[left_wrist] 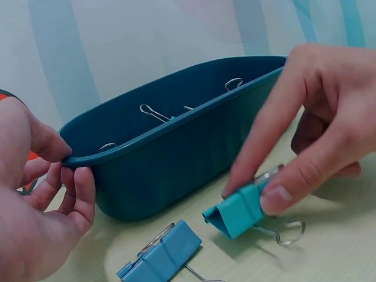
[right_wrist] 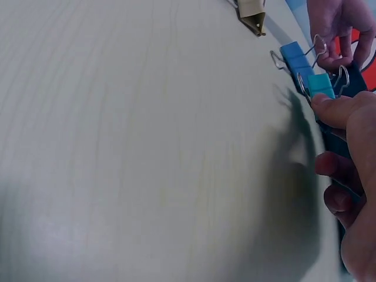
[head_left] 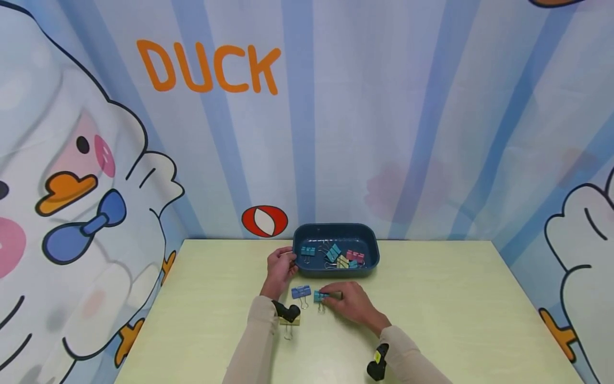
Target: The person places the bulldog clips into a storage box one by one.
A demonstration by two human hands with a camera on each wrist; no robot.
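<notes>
A teal binder clip point(left_wrist: 238, 211) is pinched between the thumb and fingers of my right hand point(head_left: 352, 301), just in front of the dark blue bin point(left_wrist: 158, 170). My left hand point(head_left: 280, 272) grips the bin's left end, with the thumb over the rim and fingers outside it. On the table to the left of the teal clip lies a blue binder clip point(head_left: 301, 292). Nearer to me, a yellow binder clip point(head_left: 290, 321) is partly hidden by the left wrist's black strap. Inside the bin are several teal clips point(head_left: 333, 253), a pink clip point(head_left: 355, 256) and a yellow clip point(head_left: 342, 262).
The pale wooden table point(head_left: 446, 298) reaches back to a striped curtain point(head_left: 336, 117) with duck drawings. The bin stands close to the table's back edge, near that curtain. Long sleeves point(head_left: 254, 341) cover both forearms.
</notes>
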